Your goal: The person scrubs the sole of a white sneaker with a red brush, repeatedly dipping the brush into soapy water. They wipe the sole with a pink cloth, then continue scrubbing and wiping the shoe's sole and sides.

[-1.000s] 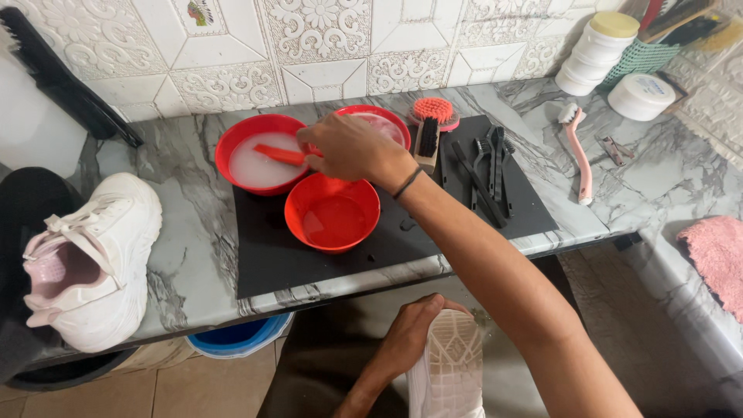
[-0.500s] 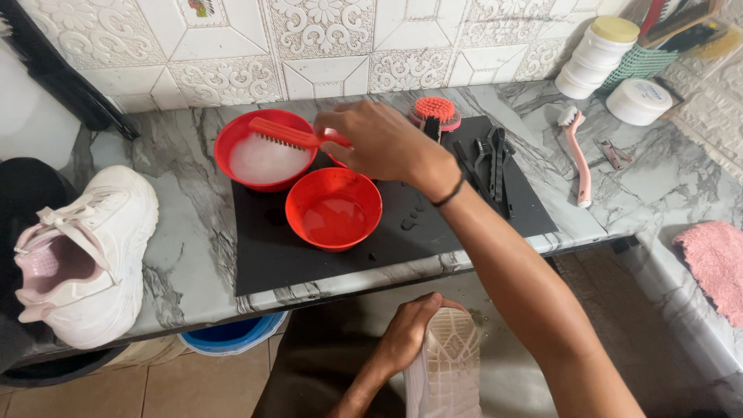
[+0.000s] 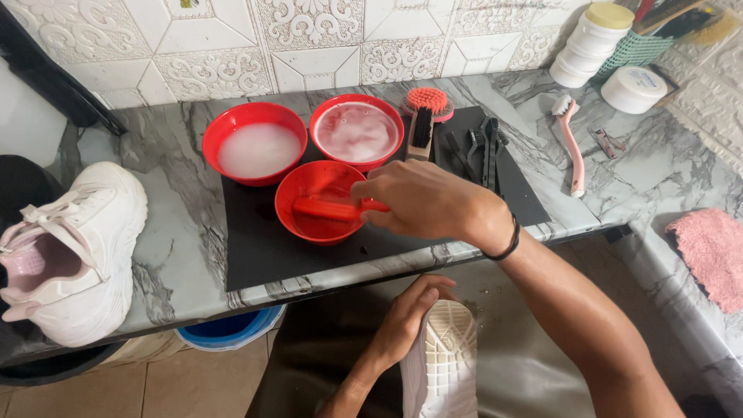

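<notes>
Sitting on the desk [image 3: 178, 255] are three red bowls [image 3: 321, 203]; right hand [image 3: 422, 203], gripping the red brush [image 3: 334, 209], has moved from the far-left bowl [image 3: 255, 143] to the near one; left hand [image 3: 406, 321] is clasping one of two white shoes [image 3: 443, 368].

— We count three red bowls [image 3: 258, 145] on the black mat [image 3: 255, 248], and two white shoes [image 3: 73, 255].

— We agree. Also two white tubs [image 3: 633, 88], one pink cloth [image 3: 710, 251], one blue basin [image 3: 228, 329].
</notes>
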